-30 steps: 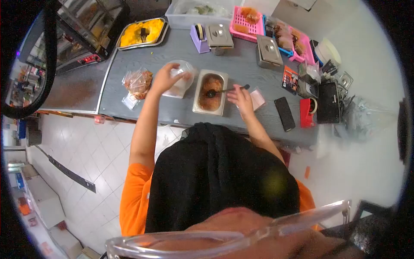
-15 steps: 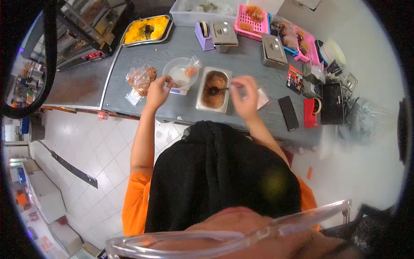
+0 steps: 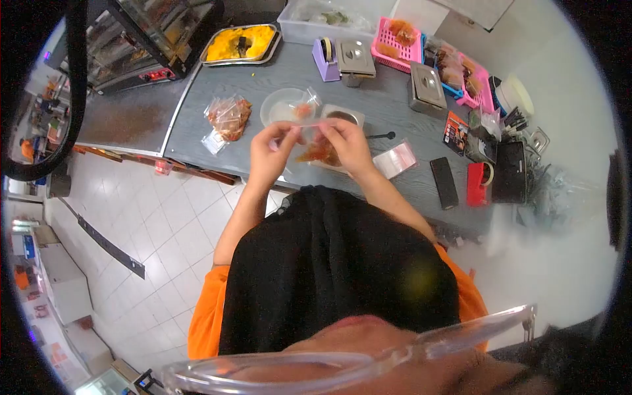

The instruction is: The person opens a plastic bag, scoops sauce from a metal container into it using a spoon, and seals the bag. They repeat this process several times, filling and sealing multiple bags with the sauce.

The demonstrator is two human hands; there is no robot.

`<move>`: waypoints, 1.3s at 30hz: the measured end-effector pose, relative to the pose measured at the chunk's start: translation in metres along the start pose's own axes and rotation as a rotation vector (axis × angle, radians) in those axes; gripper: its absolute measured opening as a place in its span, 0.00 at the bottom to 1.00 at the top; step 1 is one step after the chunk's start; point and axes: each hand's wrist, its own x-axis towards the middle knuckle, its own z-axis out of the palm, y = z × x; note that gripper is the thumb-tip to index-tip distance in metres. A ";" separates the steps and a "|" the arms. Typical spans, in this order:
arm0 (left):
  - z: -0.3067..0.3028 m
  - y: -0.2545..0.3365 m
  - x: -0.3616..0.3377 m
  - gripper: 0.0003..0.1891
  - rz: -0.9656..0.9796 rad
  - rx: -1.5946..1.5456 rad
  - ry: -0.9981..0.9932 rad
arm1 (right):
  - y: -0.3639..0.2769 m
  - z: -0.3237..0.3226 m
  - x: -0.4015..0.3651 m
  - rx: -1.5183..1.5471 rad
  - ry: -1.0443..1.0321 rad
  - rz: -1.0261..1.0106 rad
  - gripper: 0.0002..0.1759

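My left hand [image 3: 272, 151] and my right hand [image 3: 349, 146] pinch the top edge of a small clear zip bag [image 3: 316, 153] between them. Reddish-orange sauce lies in the bag's lower part. Behind it stands a metal food pan [image 3: 352, 114], mostly hidden by the bag and my right hand. A black spoon [image 3: 383, 135] sticks out to the right of the pan. Beyond my left hand is a clear plastic bowl [image 3: 271, 105] holding a small sauce bag [image 3: 303, 110]. Near my right wrist lies a pack of clear bags [image 3: 396, 160].
Filled plastic bags [image 3: 227, 118] lie at left. Further back are a tray of yellow food [image 3: 240, 45], a purple tape dispenser [image 3: 325, 60], lidded metal pans [image 3: 356, 56] and a pink basket [image 3: 397, 45]. A phone [image 3: 444, 182] and red tape dispenser [image 3: 479, 184] sit at right.
My right hand has let go of the spoon and moved left to the bag. My left hand has moved right, from beside the bowl to in front of the pan.
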 end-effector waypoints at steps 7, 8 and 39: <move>-0.010 0.007 -0.006 0.04 0.214 0.018 -0.048 | -0.007 0.011 -0.005 -0.023 -0.041 -0.067 0.10; -0.011 0.008 -0.007 0.04 0.236 0.038 -0.029 | -0.008 0.014 -0.005 -0.022 -0.044 -0.067 0.10; -0.074 -0.133 0.045 0.23 0.248 0.552 0.243 | 0.073 0.000 0.159 -1.418 -0.256 -0.117 0.33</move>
